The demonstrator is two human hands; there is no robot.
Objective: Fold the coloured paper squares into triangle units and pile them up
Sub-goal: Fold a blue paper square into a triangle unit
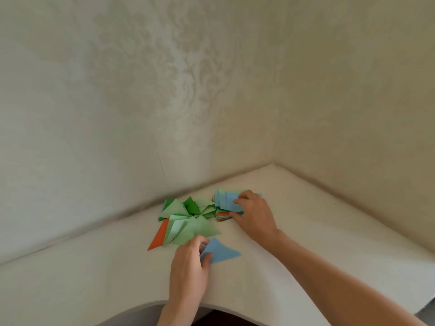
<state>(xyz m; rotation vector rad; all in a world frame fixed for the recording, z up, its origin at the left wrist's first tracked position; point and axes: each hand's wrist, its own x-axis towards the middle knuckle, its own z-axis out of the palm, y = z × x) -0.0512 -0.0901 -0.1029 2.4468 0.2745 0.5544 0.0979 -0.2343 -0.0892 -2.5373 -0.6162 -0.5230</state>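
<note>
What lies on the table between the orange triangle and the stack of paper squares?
In the head view, a heap of green folded triangles lies between the orange triangle and the stack of paper squares, reaching both.

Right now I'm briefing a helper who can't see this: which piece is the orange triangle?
Start at the pile of green triangles by the wall corner. At its near-left edge lies the orange triangle, a long sliver tucked partly under green pieces. It is the only orange piece there.
</note>
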